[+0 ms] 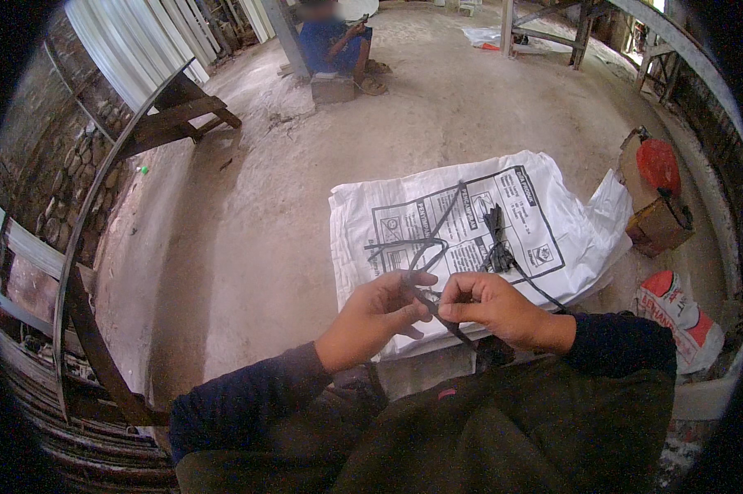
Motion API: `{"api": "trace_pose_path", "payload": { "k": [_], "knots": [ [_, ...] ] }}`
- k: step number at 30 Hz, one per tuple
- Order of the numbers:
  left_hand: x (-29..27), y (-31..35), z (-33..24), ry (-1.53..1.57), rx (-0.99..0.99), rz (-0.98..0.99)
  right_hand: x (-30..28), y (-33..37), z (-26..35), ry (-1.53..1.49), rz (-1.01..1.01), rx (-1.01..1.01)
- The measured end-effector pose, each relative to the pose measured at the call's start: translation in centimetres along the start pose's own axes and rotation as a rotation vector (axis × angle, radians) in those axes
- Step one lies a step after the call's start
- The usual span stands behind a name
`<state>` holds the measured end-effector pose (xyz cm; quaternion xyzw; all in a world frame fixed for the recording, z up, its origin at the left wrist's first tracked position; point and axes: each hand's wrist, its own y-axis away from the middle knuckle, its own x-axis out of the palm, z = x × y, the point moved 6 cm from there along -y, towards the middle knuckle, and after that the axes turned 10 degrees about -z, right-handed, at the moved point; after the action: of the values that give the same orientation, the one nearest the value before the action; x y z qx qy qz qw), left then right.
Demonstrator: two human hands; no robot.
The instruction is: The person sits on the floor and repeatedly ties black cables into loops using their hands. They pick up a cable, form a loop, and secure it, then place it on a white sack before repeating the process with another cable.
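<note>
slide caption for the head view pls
Left hand and right hand hold a black strip over a white printed sack.

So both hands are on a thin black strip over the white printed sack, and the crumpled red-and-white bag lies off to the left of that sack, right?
Not quite: the crumpled red-and-white bag lies to the right of the white printed sack, as the head view shows. The left hand and right hand are indeed on a thin black strip.
</note>
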<state>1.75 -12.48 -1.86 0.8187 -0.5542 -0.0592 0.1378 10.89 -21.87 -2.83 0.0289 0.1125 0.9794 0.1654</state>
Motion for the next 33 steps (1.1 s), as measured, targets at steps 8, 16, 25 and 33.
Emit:
{"api": "trace_pose_path", "payload": {
  "k": [8,16,25,33],
  "knots": [
    [0.3,0.2,-0.4,0.031,0.017,0.053,0.6,0.2,-0.3,-0.103,0.062,0.122],
    [0.2,0.4,-0.2,0.018,0.030,0.114,1.1,0.4,-0.8,-0.302,0.090,0.298],
    [0.2,0.3,-0.1,0.019,-0.002,0.074,1.0,0.4,-1.3,-0.339,0.089,0.363],
    [-0.2,0.0,-0.1,0.015,-0.017,-0.012,0.2,-0.1,-0.5,-0.127,0.021,0.051]
  ]
}}
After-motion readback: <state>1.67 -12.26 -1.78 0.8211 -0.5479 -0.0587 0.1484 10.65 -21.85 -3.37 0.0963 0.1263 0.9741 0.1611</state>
